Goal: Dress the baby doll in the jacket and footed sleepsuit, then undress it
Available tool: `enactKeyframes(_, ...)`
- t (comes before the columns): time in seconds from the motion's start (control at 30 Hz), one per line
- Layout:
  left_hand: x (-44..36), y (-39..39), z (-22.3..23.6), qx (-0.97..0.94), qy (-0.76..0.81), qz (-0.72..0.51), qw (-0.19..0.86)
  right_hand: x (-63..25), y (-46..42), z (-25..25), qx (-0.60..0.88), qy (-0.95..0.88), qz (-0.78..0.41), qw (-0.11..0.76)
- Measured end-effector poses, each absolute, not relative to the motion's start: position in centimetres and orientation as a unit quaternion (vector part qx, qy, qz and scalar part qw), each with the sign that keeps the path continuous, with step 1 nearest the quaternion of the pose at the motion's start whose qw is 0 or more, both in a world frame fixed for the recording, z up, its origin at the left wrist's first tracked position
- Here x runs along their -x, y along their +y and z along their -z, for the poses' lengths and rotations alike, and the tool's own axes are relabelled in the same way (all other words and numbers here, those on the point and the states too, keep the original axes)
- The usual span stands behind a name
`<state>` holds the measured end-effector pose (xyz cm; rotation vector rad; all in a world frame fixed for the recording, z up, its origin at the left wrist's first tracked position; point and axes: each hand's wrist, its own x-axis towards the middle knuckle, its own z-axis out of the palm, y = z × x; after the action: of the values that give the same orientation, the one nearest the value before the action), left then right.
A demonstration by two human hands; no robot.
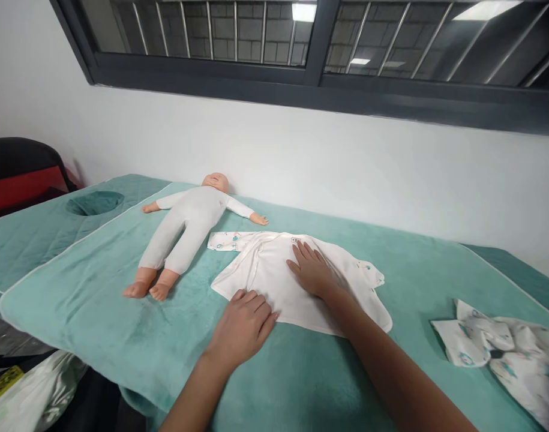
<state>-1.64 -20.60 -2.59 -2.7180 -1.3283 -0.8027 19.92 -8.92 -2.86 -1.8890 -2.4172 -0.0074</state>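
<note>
A white baby shirt (pixel 278 279) with small coloured prints on its sleeves lies spread on the green cover, inner side showing, with a small label at the neckline. My right hand (pixel 312 271) rests flat on its upper middle, fingers stretched toward the neckline. At the lower left hem, my left hand (pixel 247 324) has its fingers curled over the edge of the cloth; the fingertips are hidden. Just left of the shirt, a baby doll (pixel 195 213) in a white suit lies on its back, arms spread, head toward the wall.
A crumpled printed baby garment (pixel 503 342) lies at the right. The green cover (pixel 121 336) drapes over a padded bed with a round hole (pixel 95 203) at the left. Behind are a white wall and a barred window. A red and black chair (pixel 26 180) stands far left.
</note>
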Motion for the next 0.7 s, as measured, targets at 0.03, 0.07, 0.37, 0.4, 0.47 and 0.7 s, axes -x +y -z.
enactKeyframes(0.03, 1.6, -20.5, 2.7, 0.867, -0.43, 0.253, 0.008, -19.8, -8.9, 2.8, 0.614, -0.788, 0.005, 0.035)
enactKeyframes(0.07, 1.6, -20.4, 2.8, 0.865, -0.433, 0.253, 0.01, -19.7, -9.0, 2.8, 0.614, -0.789, 0.009, 0.033)
enactKeyframes(0.37, 1.9, -20.4, 3.2, 0.855, -0.44, 0.275, 0.024, -20.4, -13.4, 2.6, 0.552, -0.832, 0.014, 0.051)
enactKeyframes(0.4, 2.0, -20.4, 3.3, 0.854, -0.438, 0.28, 0.025, -20.6, -14.2, 2.6, 0.546, -0.836, 0.006, 0.054)
enactKeyframes(0.47, 2.1, -20.5, 3.4, 0.85, -0.438, 0.291, 0.025, -21.0, -15.8, 2.4, 0.53, -0.846, -0.018, 0.058)
enactKeyframes(0.7, 2.2, -20.5, 3.5, 0.842, -0.442, 0.311, 0.008, -24.6, -19.9, -1.5, 0.464, -0.842, -0.264, 0.076)
